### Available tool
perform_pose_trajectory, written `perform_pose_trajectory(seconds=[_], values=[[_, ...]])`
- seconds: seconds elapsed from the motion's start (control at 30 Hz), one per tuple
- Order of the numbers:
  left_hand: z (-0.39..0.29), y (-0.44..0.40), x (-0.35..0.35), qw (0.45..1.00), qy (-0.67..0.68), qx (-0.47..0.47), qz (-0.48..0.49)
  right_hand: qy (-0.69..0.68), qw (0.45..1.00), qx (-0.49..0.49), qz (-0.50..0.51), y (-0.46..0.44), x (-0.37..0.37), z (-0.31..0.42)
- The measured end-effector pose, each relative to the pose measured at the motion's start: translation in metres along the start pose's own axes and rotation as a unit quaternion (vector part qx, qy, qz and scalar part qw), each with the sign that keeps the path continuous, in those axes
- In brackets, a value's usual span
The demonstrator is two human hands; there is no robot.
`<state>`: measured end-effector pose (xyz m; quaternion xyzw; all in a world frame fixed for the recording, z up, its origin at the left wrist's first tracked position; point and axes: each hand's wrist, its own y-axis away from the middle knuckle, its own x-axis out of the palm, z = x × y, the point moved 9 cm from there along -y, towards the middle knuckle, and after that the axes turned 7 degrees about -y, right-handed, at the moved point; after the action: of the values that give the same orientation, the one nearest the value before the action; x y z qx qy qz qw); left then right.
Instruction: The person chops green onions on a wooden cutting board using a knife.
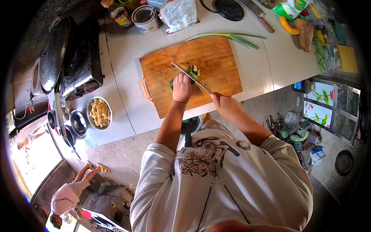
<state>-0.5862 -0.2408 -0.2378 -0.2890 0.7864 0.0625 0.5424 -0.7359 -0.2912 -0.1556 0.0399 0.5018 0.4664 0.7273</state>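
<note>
My right hand (228,106) is closed round the handle of a kitchen knife (201,84), whose blade slants up and left across the cutting board. Just left of the blade, my left hand (181,88) presses a green vegetable (171,85) onto the board with curled fingers. Most of that vegetable is hidden under the hand; its exact kind is unclear. Cut green and pale pieces (194,72) lie on the far side of the blade. The wooden cutting board (220,54) rests at a slight tilt on the pale worktop.
Behind the board lie green onions (235,36) and another knife (266,25). A bowl of chopped food (99,112) stands left, near dark bowls (78,123) and a stove (83,65). A jar and a tub (145,19) stand at the back. Another person (65,197) is lower left.
</note>
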Motion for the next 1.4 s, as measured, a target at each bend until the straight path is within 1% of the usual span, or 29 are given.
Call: perform_pose_trajectory(seconds=[0.1, 0.17, 0.2, 0.3, 0.37, 0.47, 0.5, 0.57, 0.7, 0.77, 0.9, 0.97, 1.0, 1.07, 1.1, 1.17, 1.2, 1.27, 1.3, 1.37, 1.4], values=[[-0.003, 0.002, 0.001, 1.000, -0.022, 0.015, 0.008, -0.016, 1.000, -0.008, -0.014, -0.019, 0.016, 0.001], [-0.001, 0.002, 0.000, 1.000, -0.002, 0.014, -0.004, -0.007, 0.997, -0.041, -0.060, -0.031, 0.021, 0.001], [0.000, 0.003, -0.001, 1.000, -0.004, 0.016, -0.004, -0.009, 0.997, -0.041, -0.061, -0.033, 0.023, -0.002], [0.000, 0.001, 0.003, 1.000, 0.007, 0.013, 0.011, -0.004, 0.998, -0.035, -0.053, -0.033, 0.016, -0.009], [0.001, 0.002, -0.007, 0.997, 0.056, 0.017, -0.056, -0.083, 0.997, -0.002, -0.005, -0.030, 0.010, -0.011], [0.000, 0.002, -0.011, 0.995, 0.079, 0.008, -0.059, -0.067, 0.998, 0.003, 0.006, -0.014, -0.001, -0.005], [-0.001, 0.004, -0.010, 0.995, 0.080, 0.008, -0.056, -0.068, 0.998, 0.005, 0.007, -0.008, -0.002, -0.004], [0.002, 0.001, -0.007, 0.998, 0.037, -0.009, -0.040, -0.037, 0.999, -0.028, 0.005, -0.001, -0.005, 0.005], [0.004, 0.002, -0.002, 0.999, 0.027, 0.011, -0.034, -0.030, 0.999, -0.022, -0.009, -0.006, 0.007, 0.002], [0.001, 0.001, -0.004, 0.999, 0.029, 0.012, -0.028, -0.045, 0.996, -0.051, -0.067, -0.018, 0.016, 0.003], [0.002, 0.004, -0.005, 0.999, 0.032, 0.009, -0.014, -0.009, 0.999, -0.026, -0.032, -0.035, 0.042, -0.010], [0.004, 0.003, -0.001, 1.000, 0.018, -0.002, -0.010, -0.020, 0.994, -0.038, -0.097, -0.034, 0.026, -0.005], [0.001, 0.003, -0.004, 1.000, 0.017, 0.000, -0.011, -0.021, 0.994, -0.038, -0.099, -0.034, 0.025, -0.005], [-0.001, 0.005, -0.006, 1.000, -0.020, -0.005, 0.019, -0.009, 0.999, -0.031, -0.041, -0.036, 0.036, -0.008], [-0.004, 0.006, -0.013, 1.000, -0.023, -0.006, 0.019, -0.011, 0.999, -0.033, -0.040, -0.034, 0.036, -0.006], [-0.017, 0.007, -0.027, 0.995, -0.087, 0.041, 0.015, -0.050, 0.996, -0.044, -0.057, -0.031, 0.031, -0.002], [-0.018, 0.006, -0.032, 0.995, -0.090, 0.041, 0.015, -0.051, 0.996, -0.045, -0.057, -0.032, 0.032, -0.002], [-0.024, 0.006, -0.034, 0.992, -0.094, 0.073, 0.034, -0.073, 0.988, -0.085, -0.103, -0.032, 0.025, 0.000], [-0.023, 0.007, -0.033, 0.992, -0.095, 0.072, 0.035, -0.074, 0.988, -0.086, -0.103, -0.032, 0.026, -0.001], [-0.018, 0.008, -0.022, 0.995, -0.020, 0.065, 0.074, -0.069, 0.987, -0.086, -0.115, -0.033, 0.025, -0.002], [-0.013, 0.010, -0.016, 0.995, -0.021, 0.065, 0.073, -0.069, 0.987, -0.087, -0.115, -0.033, 0.024, -0.001]])
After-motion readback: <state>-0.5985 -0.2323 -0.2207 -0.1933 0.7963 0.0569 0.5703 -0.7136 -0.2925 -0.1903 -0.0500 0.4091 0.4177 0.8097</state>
